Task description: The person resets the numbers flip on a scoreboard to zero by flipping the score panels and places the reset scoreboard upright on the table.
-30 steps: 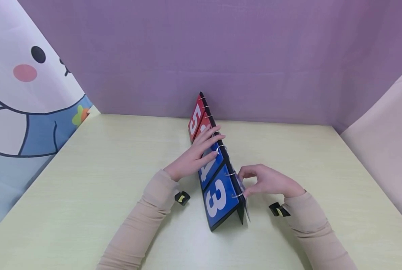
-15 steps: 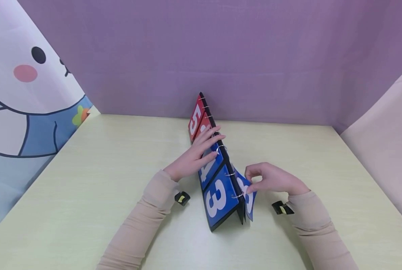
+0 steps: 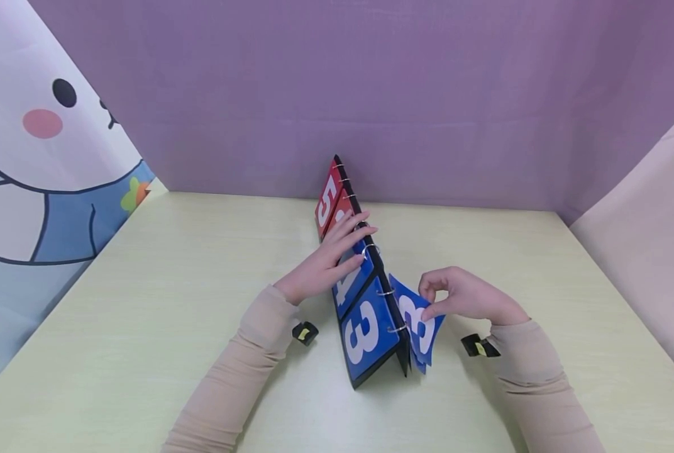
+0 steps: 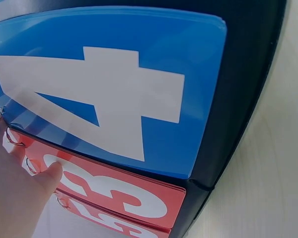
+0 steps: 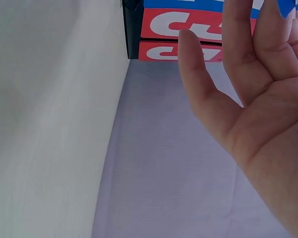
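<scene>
A black tent-shaped flip scoreboard (image 3: 379, 265) stood in the middle of a pale yellow-green desk (image 3: 201, 314), its ridge running from eleven o'clock, near a plain purple cloth backdrop (image 3: 337, 94), down to five o'clock. Splayed legs seemed to let it stand unaided. Silver metal rings (image 3: 385, 292) joined its number cards to the ridge, presumably so that each could swing over the top.

Taking the scoreboard's middle as the clock's centre, a glossy red card with a white 5 (image 3: 327, 198) lay at eleven o'clock, and a glossy blue card with a white 3 (image 3: 361, 332) at six. A blue card with a white 4 (image 4: 124, 94) was partly covered by the person's left hand (image 3: 328, 258), at nine o'clock. That hand's fingers were straight and spread, resting across the ridge and gripping nothing, likely to steady the frame.

At four o'clock, the right hand (image 3: 467, 296) pinched the outer edge of a loose blue card with a white numeral (image 3: 420, 324) between thumb and finger. The card tilted away from the scoreboard's right side, apparently held by its free edge because the rings secured the other.
</scene>
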`<state>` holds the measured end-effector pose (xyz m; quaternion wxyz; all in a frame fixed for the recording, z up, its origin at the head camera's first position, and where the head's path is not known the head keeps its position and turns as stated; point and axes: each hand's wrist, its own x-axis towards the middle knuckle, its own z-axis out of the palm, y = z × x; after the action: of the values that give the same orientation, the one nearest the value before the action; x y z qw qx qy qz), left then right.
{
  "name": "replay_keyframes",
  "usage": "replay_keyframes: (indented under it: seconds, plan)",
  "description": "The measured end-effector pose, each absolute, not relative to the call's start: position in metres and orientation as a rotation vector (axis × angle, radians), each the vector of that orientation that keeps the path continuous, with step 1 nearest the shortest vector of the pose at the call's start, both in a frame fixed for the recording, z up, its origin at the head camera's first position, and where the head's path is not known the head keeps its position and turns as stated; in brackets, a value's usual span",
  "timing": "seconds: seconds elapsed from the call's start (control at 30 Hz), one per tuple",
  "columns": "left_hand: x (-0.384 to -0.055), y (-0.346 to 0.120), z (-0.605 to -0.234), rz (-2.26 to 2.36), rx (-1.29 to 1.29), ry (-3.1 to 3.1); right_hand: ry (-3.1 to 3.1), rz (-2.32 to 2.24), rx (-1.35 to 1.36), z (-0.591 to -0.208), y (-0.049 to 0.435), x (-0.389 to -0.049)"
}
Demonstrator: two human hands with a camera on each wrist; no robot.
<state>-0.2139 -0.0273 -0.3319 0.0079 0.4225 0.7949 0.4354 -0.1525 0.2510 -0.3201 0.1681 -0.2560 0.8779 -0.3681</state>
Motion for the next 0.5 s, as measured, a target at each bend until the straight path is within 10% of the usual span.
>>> replay_keyframes:
  seconds: [0.5]
  plan:
    - [-0.2138, -0.0280, -0.3320, 1.365, 1.318, 2.470, 2.509, -0.985, -0.739, -0.3136, 0.2569, -0.1516]
